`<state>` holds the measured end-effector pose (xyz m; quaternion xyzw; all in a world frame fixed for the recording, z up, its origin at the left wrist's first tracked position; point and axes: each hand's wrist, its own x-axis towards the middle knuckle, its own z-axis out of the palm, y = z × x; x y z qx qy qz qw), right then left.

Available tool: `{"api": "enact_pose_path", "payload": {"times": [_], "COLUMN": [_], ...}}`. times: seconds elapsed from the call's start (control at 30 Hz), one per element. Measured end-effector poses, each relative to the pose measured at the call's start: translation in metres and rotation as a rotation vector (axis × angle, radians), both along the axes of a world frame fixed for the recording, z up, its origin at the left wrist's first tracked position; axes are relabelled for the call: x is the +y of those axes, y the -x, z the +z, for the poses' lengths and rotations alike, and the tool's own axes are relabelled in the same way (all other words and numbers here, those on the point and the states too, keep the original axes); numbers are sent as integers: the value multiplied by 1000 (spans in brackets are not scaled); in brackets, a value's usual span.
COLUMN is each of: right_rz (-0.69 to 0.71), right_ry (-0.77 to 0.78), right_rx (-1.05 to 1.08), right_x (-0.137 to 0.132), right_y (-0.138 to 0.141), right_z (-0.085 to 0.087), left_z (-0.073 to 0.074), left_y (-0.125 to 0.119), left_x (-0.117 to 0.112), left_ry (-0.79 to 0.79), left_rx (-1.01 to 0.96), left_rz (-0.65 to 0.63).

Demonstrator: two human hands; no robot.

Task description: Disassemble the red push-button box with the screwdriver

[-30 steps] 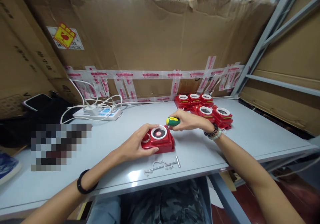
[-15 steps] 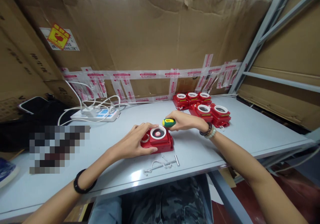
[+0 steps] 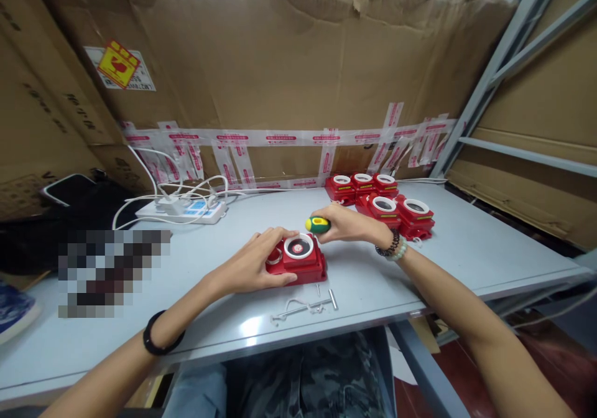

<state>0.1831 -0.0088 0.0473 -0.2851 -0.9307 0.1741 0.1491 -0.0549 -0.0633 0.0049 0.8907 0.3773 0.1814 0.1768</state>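
A red plastic unit with a white ring on top lies on the grey table in front of me. My left hand is wrapped around its left side, fingers curled over the top edge. My right hand grips a short screwdriver with a green and yellow handle, held at the unit's back right corner. The screwdriver's tip is hidden behind the unit. Loose metal pins and wire parts lie just in front of the unit.
Several more red units are grouped at the back right. A white power strip with cables sits at the back left, beside a black bag. Taped cardboard walls surround the table; a metal shelf frame stands right.
Both hands stay on the red unit and screwdriver. Only the camera view has shifted slightly; the screwdriver handle has turned a little in my right hand.
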Motion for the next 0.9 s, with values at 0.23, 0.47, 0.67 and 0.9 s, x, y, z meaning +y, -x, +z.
{"api": "enact_pose_path", "payload": {"times": [0.23, 0.47, 0.67, 0.9], "right_rz": [-41, 170, 142, 82], "right_ry": [185, 275, 232, 178], "right_rx": [-47, -188, -314, -375], "right_x": [-26, -48, -47, -45], "right_y": [-12, 11, 11, 4], "right_z": [20, -1, -7, -7], "left_z": [-1, -2, -4, -6], "left_y": [1, 2, 5, 5], "left_x": [2, 9, 12, 13], "left_ry": [2, -25, -31, -25], "left_rx": [-36, -69, -85, -102], "left_rz": [15, 44, 53, 47]}}
